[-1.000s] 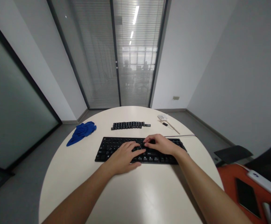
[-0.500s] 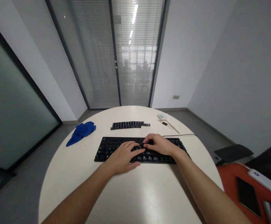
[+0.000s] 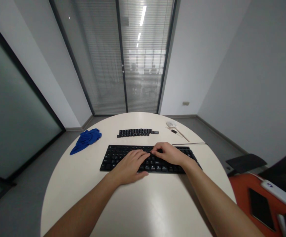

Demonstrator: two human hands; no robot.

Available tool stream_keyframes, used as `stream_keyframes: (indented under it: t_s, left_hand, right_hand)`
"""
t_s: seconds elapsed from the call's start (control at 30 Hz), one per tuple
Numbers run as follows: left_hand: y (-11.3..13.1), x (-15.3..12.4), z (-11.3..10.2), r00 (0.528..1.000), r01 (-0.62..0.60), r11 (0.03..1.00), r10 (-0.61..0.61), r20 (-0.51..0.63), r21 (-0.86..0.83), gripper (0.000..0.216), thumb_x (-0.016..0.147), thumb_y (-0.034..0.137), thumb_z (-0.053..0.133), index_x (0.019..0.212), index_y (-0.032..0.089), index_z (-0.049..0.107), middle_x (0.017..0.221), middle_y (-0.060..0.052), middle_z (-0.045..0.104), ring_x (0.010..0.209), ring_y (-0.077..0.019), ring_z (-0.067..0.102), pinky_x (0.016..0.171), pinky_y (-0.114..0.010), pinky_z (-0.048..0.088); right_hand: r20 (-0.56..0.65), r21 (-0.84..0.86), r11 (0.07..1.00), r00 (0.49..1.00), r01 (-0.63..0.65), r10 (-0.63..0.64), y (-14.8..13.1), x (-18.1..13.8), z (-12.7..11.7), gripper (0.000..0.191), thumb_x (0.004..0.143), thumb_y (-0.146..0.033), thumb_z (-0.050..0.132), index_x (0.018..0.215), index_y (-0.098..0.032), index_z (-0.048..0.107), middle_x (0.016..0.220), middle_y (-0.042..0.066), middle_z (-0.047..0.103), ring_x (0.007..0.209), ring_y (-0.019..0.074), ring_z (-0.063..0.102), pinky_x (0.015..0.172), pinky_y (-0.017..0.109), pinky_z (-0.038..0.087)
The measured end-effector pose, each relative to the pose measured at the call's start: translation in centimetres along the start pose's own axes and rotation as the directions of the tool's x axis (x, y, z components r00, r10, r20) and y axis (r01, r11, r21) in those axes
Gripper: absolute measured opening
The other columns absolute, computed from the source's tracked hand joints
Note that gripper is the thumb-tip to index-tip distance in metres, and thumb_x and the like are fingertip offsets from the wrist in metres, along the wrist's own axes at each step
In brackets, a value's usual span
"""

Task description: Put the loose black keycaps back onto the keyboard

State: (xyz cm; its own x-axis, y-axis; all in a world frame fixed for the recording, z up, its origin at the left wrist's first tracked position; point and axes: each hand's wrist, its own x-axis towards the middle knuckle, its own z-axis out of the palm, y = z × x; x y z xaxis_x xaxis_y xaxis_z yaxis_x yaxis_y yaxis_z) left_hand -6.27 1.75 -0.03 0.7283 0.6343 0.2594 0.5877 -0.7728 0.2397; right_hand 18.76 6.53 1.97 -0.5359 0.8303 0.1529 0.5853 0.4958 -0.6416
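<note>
A black keyboard lies flat across the middle of the round table. My left hand rests over its left-centre part, fingers stretched out flat and the thumb along the front edge. Its index fingertip reaches close to my right fingertips. Curled over the keyboard's centre-right, my right hand has thumb and bent fingers brought together at the keys; anything between them is too small to make out. Behind the keyboard, loose black keycaps sit in neat rows.
A crumpled blue cloth lies on the table at left. Toward the back right are a thin stick, whitish crumpled material and a small black piece. A cable runs right. Beside the table, a phone lies on an orange seat.
My left index finger has shifted up and forward, nearer the right fingertips. The right thumb and fingers have drawn closer together. The keyboard and keycaps stay put.
</note>
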Motion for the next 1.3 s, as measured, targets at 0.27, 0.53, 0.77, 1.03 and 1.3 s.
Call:
stream_keyframes:
  t_s: [0.27, 0.53, 0.77, 1.03, 1.3]
  left_hand:
    - [0.8, 0.2, 0.2, 0.999, 0.024, 0.999, -0.023, -0.023, 0.025, 0.071, 0.089, 0.039, 0.064, 0.153, 0.025, 0.037, 0.145, -0.010, 0.050, 0.135, -0.0308, 0.043, 0.116, -0.051, 0.034]
    - [1.0, 0.3, 0.1, 0.999, 0.035, 0.998, -0.034, -0.018, 0.045, 0.071, 0.088, 0.038, 0.066, 0.152, 0.023, 0.040, 0.143, -0.012, 0.051, 0.134, -0.0310, 0.044, 0.116, -0.050, 0.034]
    - [0.8, 0.3, 0.0, 0.998, 0.058, 0.997, -0.056, -0.041, 0.054, 0.071, 0.086, 0.041, 0.068, 0.150, 0.027, 0.043, 0.150, -0.012, 0.045, 0.137, -0.0337, 0.040, 0.117, -0.054, 0.030]
    - [0.2, 0.0, 0.5, 0.995, 0.097, 0.994, -0.096, -0.020, 0.053, 0.072, 0.086, 0.046, 0.068, 0.152, 0.031, 0.041, 0.160, -0.009, 0.037, 0.146, -0.0390, 0.031, 0.118, -0.060, 0.028]
    - [0.3, 0.1, 0.4, 0.995, 0.103, 0.991, -0.102, -0.015, 0.080, 0.071, 0.087, 0.049, 0.068, 0.151, 0.031, 0.043, 0.157, -0.010, 0.041, 0.144, -0.0384, 0.034, 0.116, -0.058, 0.031]
  right_hand:
    - [-0.042, -0.013, 1.000, 0.999, 0.021, -0.022, 0.1, 0.1, -0.1, 0.018, 0.088, -0.032, 0.067, 0.098, -0.021, 0.076, 0.098, 0.005, 0.076, 0.096, 0.0227, 0.069, 0.091, 0.035, 0.050]
    - [-0.089, -0.164, 0.986, 0.996, -0.023, 0.008, 1.1, 0.2, 0.7, 0.040, 0.092, -0.045, 0.062, 0.122, -0.020, 0.070, 0.124, 0.011, 0.072, 0.117, 0.0289, 0.064, 0.107, 0.045, 0.043]
    - [-0.047, -0.184, 0.978, 0.995, -0.100, 0.092, 1.0, 0.4, 0.7, 0.046, 0.092, -0.049, 0.062, 0.126, -0.019, 0.069, 0.129, 0.011, 0.070, 0.122, 0.0309, 0.062, 0.109, 0.045, 0.043]
    - [-0.048, -0.191, 0.971, 0.990, -0.142, 0.135, 1.3, 0.6, 0.9, 0.048, 0.090, -0.050, 0.063, 0.127, -0.020, 0.069, 0.128, 0.011, 0.070, 0.121, 0.0316, 0.063, 0.108, 0.045, 0.044]
    - [-0.028, -0.212, 0.966, 0.989, -0.150, 0.148, 0.7, 0.7, 0.8, 0.046, 0.091, -0.046, 0.063, 0.128, -0.019, 0.068, 0.130, 0.011, 0.069, 0.124, 0.0307, 0.062, 0.109, 0.046, 0.043]
